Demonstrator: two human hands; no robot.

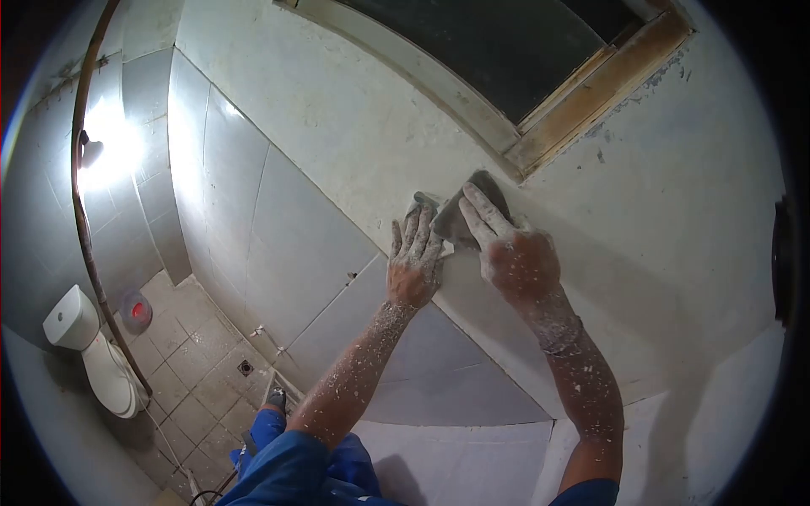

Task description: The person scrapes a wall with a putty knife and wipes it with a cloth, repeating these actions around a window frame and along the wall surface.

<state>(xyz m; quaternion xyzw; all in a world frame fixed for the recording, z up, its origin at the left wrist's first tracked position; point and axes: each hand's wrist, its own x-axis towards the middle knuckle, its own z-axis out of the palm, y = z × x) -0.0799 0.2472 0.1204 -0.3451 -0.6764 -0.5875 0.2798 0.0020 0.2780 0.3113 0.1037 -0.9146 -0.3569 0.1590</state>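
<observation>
My right hand point(519, 253) grips a grey putty scraper point(462, 221), two fingers stretched along its flat blade, close to the painted wall below the window corner. My left hand point(412, 266) is beside it, near the line where tile meets plaster. Its fingers lie over a thin putty-smeared plate point(424, 201), whose grey-green end shows past the fingertips; most of it is hidden under the hand. White putty coats both hands and speckles the forearms.
A wooden window frame point(582, 101) is set above the hands. Grey wall tiles point(295, 219) run below the plaster. A bent pole point(80, 185) rises in front of a bright lamp point(93, 150). On the tiled floor point(202, 363) far below stands a white toilet point(110, 375).
</observation>
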